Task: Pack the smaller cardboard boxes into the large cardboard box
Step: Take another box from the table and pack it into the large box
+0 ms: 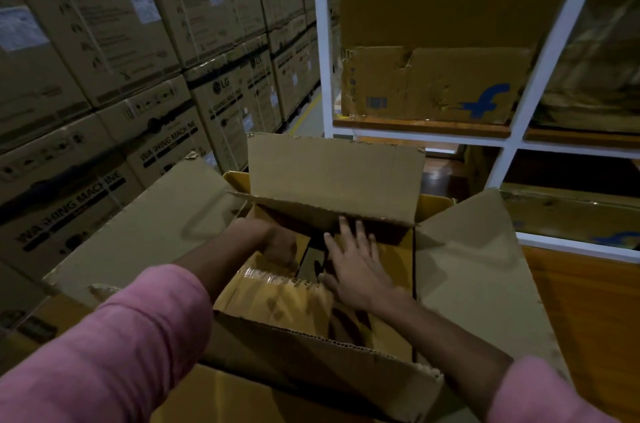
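Stacked washing machine cartons (104,76) left of large box (311,346), white shelf (540,76) behind; flaps up, far flap (336,176) overhanging; inside, taped small box (277,294) under curled left hand (280,246), grip unclear; right hand (356,266) flat, fingers spread.

The large open brown cardboard box (467,266) is matt corrugated board, its cut front edge showing the fluted core and its flaps creased and dented. Inside it, a smaller yellowish cardboard box (277,298) carries a strip of glossy clear tape that catches the light. The pink sleeves (131,346) are soft knitted cloth. The white shelf frame (540,76) looks painted and smooth, its orange-brown wooden boards (422,128) polished. The worn brown cardboard box with a blue logo (433,86) on the shelf is scuffed and torn. The stacked washing-machine cartons (104,41) are matt printed cardboard with paper labels.
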`<action>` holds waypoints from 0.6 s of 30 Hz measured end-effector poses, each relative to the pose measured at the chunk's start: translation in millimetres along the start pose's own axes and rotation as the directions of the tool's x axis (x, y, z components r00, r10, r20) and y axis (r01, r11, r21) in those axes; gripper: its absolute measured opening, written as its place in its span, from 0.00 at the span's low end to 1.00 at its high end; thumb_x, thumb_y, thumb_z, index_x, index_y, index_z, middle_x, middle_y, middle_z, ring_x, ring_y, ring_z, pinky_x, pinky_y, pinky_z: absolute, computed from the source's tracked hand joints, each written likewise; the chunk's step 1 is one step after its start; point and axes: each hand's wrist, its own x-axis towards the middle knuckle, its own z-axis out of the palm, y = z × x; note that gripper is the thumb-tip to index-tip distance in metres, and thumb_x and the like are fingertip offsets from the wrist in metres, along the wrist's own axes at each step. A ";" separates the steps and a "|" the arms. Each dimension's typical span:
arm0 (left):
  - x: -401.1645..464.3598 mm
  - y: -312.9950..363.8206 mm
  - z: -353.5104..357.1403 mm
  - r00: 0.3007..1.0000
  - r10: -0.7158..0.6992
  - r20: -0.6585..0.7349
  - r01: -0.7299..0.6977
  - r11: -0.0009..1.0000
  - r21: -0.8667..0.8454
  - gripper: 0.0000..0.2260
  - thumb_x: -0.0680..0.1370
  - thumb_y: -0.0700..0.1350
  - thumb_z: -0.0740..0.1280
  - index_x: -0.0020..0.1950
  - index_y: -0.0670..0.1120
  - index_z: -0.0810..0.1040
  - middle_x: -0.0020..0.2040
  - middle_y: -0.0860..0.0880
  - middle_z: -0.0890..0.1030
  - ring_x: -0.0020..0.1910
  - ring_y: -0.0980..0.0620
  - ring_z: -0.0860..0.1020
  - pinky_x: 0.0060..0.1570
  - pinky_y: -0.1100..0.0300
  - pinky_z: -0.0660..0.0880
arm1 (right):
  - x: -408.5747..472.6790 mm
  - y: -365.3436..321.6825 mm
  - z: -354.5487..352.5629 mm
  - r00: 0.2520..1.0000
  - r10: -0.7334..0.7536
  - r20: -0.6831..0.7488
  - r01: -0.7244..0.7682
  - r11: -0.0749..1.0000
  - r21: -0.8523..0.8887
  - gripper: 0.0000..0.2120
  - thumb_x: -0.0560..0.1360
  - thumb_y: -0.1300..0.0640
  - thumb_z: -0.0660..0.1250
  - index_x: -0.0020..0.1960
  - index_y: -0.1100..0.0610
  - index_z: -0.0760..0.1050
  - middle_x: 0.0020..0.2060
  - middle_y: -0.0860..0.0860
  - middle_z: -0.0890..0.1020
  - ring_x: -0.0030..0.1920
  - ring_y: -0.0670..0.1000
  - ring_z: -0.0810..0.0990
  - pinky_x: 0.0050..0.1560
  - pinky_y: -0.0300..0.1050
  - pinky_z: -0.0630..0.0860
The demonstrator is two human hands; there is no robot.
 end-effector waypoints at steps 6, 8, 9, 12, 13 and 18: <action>12.3 -6.9 -6.6 0.996 0.039 -0.084 -0.047 0.995 -0.093 0.26 0.82 0.55 0.64 0.79 0.48 0.65 0.75 0.47 0.71 0.72 0.45 0.71 0.70 0.48 0.69 | 53.7 29.6 -35.3 0.998 0.056 -0.033 -0.058 0.997 -0.051 0.39 0.82 0.39 0.59 0.84 0.52 0.45 0.81 0.56 0.32 0.79 0.62 0.30 0.78 0.69 0.40; 14.3 -4.6 -0.4 0.994 0.053 -0.098 -0.065 0.990 -0.123 0.26 0.83 0.54 0.65 0.79 0.48 0.65 0.75 0.46 0.71 0.72 0.45 0.71 0.70 0.48 0.70 | 70.5 40.4 -40.9 0.993 0.118 -0.014 -0.118 0.992 -0.050 0.38 0.82 0.39 0.58 0.84 0.52 0.46 0.82 0.56 0.35 0.80 0.63 0.32 0.78 0.69 0.40; 16.5 -4.1 3.5 0.992 0.060 -0.112 -0.074 0.989 -0.125 0.26 0.83 0.53 0.64 0.79 0.48 0.65 0.75 0.46 0.71 0.72 0.44 0.71 0.70 0.48 0.70 | 77.0 45.5 -41.8 0.988 0.151 0.010 -0.150 0.987 -0.048 0.38 0.82 0.39 0.58 0.84 0.53 0.46 0.82 0.56 0.37 0.80 0.63 0.33 0.78 0.69 0.39; 24.2 -4.7 14.7 0.989 0.058 -0.133 -0.072 0.993 -0.096 0.27 0.83 0.53 0.64 0.80 0.46 0.64 0.77 0.45 0.69 0.74 0.42 0.69 0.70 0.47 0.70 | 85.9 58.7 -40.8 0.970 0.225 0.096 -0.227 0.974 0.011 0.36 0.82 0.39 0.59 0.83 0.53 0.50 0.83 0.56 0.42 0.81 0.64 0.38 0.79 0.68 0.42; 27.6 -5.5 18.4 0.990 0.054 -0.128 -0.066 0.994 -0.089 0.27 0.83 0.53 0.64 0.80 0.46 0.64 0.77 0.45 0.68 0.74 0.42 0.69 0.70 0.46 0.70 | 86.3 62.9 -39.3 0.963 0.241 0.122 -0.247 0.969 0.028 0.36 0.82 0.40 0.60 0.83 0.53 0.50 0.83 0.55 0.42 0.81 0.64 0.39 0.79 0.68 0.43; 53.6 -16.3 34.3 0.994 0.064 -0.090 -0.070 0.996 -0.060 0.24 0.82 0.53 0.65 0.77 0.49 0.69 0.73 0.45 0.73 0.68 0.42 0.74 0.66 0.44 0.73 | 89.8 75.9 -27.5 0.945 0.278 0.172 -0.287 0.957 0.030 0.38 0.81 0.42 0.63 0.83 0.53 0.49 0.82 0.48 0.34 0.81 0.64 0.41 0.78 0.67 0.49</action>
